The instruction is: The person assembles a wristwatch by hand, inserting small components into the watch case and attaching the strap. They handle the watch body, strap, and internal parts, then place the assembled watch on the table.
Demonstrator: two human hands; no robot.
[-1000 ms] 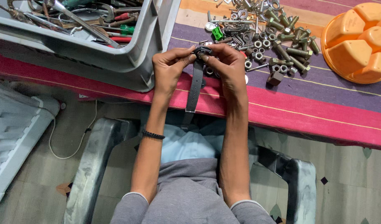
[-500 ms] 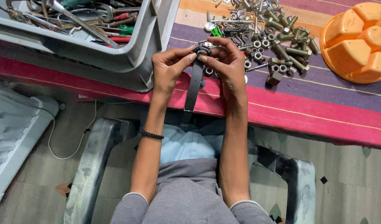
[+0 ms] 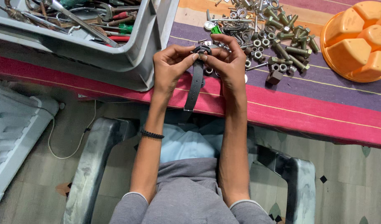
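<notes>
My left hand [image 3: 170, 63] and my right hand [image 3: 227, 60] meet above the striped cloth, fingertips pinched together on the top end of a flat dark metal strap [image 3: 195, 87]. The strap hangs straight down between my wrists, past the table's front edge. A small bolt or nut sits at its top end, mostly hidden by my fingers. A black beaded band is on my left wrist. Just beyond my right hand lies a heap of loose nuts and bolts [image 3: 277, 45].
A grey plastic crate [image 3: 128, 62] full of hand tools stands at the left on the striped cloth [image 3: 306, 103]. An orange moulded plastic tray [image 3: 356, 39] sits upside down at the far right. I sit on a grey chair [image 3: 88, 166]; a white panel [image 3: 14, 137] lies on the floor left.
Both hands and the strap have stayed in place; only the fingertips have shifted slightly at the strap's top end.
</notes>
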